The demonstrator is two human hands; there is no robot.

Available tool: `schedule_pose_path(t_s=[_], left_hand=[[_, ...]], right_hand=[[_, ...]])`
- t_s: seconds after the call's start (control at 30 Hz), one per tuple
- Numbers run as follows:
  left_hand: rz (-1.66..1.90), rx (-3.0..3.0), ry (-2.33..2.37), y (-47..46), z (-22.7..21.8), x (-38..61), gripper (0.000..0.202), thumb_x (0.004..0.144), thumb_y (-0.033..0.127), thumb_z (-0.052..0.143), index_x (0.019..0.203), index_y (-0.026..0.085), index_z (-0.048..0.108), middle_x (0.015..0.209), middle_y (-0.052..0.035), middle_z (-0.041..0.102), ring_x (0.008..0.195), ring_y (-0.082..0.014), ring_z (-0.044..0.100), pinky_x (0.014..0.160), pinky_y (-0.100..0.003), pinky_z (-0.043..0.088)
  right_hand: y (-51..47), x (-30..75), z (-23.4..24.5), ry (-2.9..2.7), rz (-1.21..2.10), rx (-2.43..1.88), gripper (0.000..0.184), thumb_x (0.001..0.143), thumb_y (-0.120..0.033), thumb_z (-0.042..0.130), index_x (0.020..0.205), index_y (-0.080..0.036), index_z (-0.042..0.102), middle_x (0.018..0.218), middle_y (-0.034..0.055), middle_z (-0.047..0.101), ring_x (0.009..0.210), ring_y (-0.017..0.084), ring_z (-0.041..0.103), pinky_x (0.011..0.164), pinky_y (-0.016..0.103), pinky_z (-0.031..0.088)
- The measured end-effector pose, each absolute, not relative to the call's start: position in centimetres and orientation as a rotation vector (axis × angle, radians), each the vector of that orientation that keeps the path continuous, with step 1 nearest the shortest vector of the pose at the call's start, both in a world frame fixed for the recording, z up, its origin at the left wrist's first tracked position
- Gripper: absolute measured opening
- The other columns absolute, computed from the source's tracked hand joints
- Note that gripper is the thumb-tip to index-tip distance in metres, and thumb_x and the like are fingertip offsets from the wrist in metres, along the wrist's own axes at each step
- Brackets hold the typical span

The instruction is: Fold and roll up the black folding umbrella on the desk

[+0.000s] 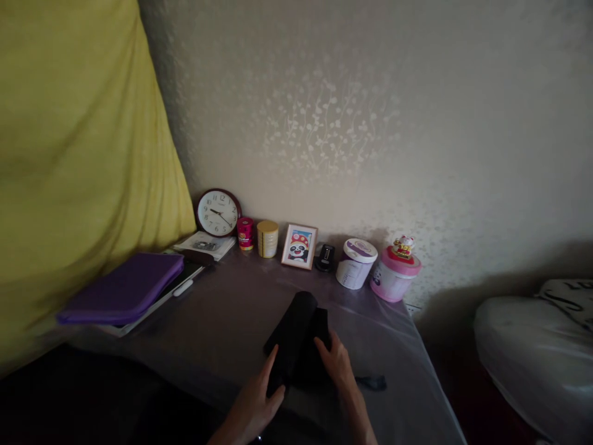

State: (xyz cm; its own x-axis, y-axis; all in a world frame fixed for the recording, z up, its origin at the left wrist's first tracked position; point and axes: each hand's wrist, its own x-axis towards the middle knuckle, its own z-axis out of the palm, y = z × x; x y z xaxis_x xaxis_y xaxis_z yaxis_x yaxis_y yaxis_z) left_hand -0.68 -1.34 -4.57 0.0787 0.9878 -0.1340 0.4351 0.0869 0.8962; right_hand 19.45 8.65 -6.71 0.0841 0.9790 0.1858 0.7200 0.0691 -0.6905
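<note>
Both hands are on a dark folded item point(291, 337) lying at the near middle of the table point(194, 343), its far end pointing toward the wall point(440, 123). The left hand point(254, 398) holds it at its near left side, fingers and thumb parted around the edge; the right hand point(337, 363) grasps its right side with the thumb laid on top, the other fingers mostly hidden. The item looks rolled on its left and flatter on its right, black all over; its material is too dark to tell. A dark strip point(372, 382) lies on the table just right of the right hand; whether it joins the item cannot be told. Along the far edge, from left to right, stand a round clock point(218, 212) leaning by the wall, a pink-red can point(245, 233), a yellow-lidded tin point(267, 239), a framed panda picture point(299, 246), a small black object point(325, 257), a white and purple tub point(356, 264) and a pink-lidded tub point(395, 275) with a cat figurine point(403, 246) on top. At the left, a purple case point(125, 287) rests over other flat things beside a yellow curtain point(83, 148). On the far right, beyond the table, is a pale, bulky covered shape point(514, 352).
</note>
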Motion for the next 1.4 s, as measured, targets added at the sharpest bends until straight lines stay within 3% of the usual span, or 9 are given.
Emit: schedule_pose_path(t_s=[0.1, 0.33, 0.57, 0.77, 1.0, 1.1, 1.3, 1.4], left_hand=[[0.799, 1.453, 1.467, -1.4, -4.5, -0.7, 0.071, 0.077, 0.035, 0.047, 0.139, 0.022, 0.014, 0.124, -0.006, 0.053, 0.115, -0.0205, 0.048, 0.096, -0.033, 0.036], [0.852, 1.446, 1.437, -1.2, -4.9, 0.5, 0.071, 0.077, 0.031, 0.044, 0.138, 0.011, 0.015, 0.14, -0.01, 0.031, 0.129, -0.0178, 0.028, 0.106, -0.031, 0.023], [0.787, 1.481, 1.471, -1.4, -5.7, 1.4, 0.076, 0.075, 0.032, 0.048, 0.139, 0.011, 0.012, 0.124, -0.0116, 0.052, 0.119, -0.0206, 0.044, 0.101, -0.031, 0.03], [0.714, 1.535, 1.52, -1.5, -5.8, 1.5, 0.076, 0.078, 0.032, 0.043, 0.139, 0.007, 0.006, 0.115, -0.0156, 0.059, 0.103, -0.0225, 0.057, 0.09, -0.03, 0.039], [0.673, 1.577, 1.542, -1.7, -5.1, 1.7, 0.075, 0.079, 0.03, 0.042, 0.139, 0.006, 0.004, 0.115, -0.0156, 0.059, 0.109, -0.0208, 0.053, 0.091, -0.026, 0.037], [0.643, 1.62, 1.553, -1.7, -4.7, 1.8, 0.072, 0.08, 0.026, 0.038, 0.138, 0.004, 0.002, 0.113, -0.0163, 0.06, 0.107, -0.0198, 0.055, 0.091, -0.026, 0.038], [0.689, 1.648, 1.546, -2.2, -4.4, 1.9, 0.074, 0.083, 0.022, 0.034, 0.136, 0.007, -0.016, 0.109, -0.0145, 0.062, 0.089, -0.0162, 0.063, 0.076, -0.022, 0.044], [0.686, 1.658, 1.575, -2.4, -4.4, 2.0, 0.073, 0.082, 0.023, 0.034, 0.137, 0.01, -0.012, 0.115, -0.0136, 0.059, 0.092, -0.0163, 0.062, 0.075, -0.021, 0.044]], right_hand=[[8.0, 18.7, -6.6, -1.699, 0.556, -1.649, 0.036, 0.073, -0.037, 0.051, 0.102, -0.018, 0.06, 0.088, 0.0083, 0.068, 0.085, 0.025, 0.064, 0.071, 0.032, 0.049], [8.8, 16.9, -3.1, -1.605, 0.72, -1.439, 0.034, 0.075, -0.038, 0.051, 0.1, -0.017, 0.061, 0.091, 0.0064, 0.068, 0.085, 0.022, 0.063, 0.074, 0.032, 0.05], [9.3, 14.7, -3.1, -1.695, 0.689, -1.564, 0.042, 0.071, -0.031, 0.055, 0.108, -0.012, 0.056, 0.101, 0.0119, 0.065, 0.095, 0.025, 0.06, 0.08, 0.033, 0.047], [9.2, 14.0, -3.2, -1.82, 0.551, -1.644, 0.04, 0.073, -0.029, 0.054, 0.11, -0.013, 0.055, 0.097, 0.012, 0.066, 0.096, 0.027, 0.06, 0.076, 0.033, 0.047], [8.3, 13.1, -2.5, -1.912, 0.483, -1.695, 0.037, 0.074, -0.028, 0.051, 0.109, -0.016, 0.055, 0.098, 0.0105, 0.066, 0.093, 0.025, 0.061, 0.075, 0.031, 0.045], [7.6, 12.4, -1.7, -1.975, 0.495, -1.745, 0.034, 0.074, -0.026, 0.051, 0.107, -0.018, 0.055, 0.097, 0.0074, 0.067, 0.091, 0.022, 0.062, 0.074, 0.027, 0.044], [6.9, 11.6, -0.5, -2.086, 0.532, -1.751, 0.02, 0.077, -0.025, 0.049, 0.092, -0.021, 0.061, 0.085, 0.0027, 0.068, 0.082, 0.018, 0.063, 0.065, 0.023, 0.039], [6.7, 11.4, 0.0, -2.14, 0.543, -1.692, 0.02, 0.08, -0.025, 0.044, 0.079, -0.022, 0.063, 0.08, 0.001, 0.068, 0.076, 0.015, 0.062, 0.061, 0.021, 0.036]])
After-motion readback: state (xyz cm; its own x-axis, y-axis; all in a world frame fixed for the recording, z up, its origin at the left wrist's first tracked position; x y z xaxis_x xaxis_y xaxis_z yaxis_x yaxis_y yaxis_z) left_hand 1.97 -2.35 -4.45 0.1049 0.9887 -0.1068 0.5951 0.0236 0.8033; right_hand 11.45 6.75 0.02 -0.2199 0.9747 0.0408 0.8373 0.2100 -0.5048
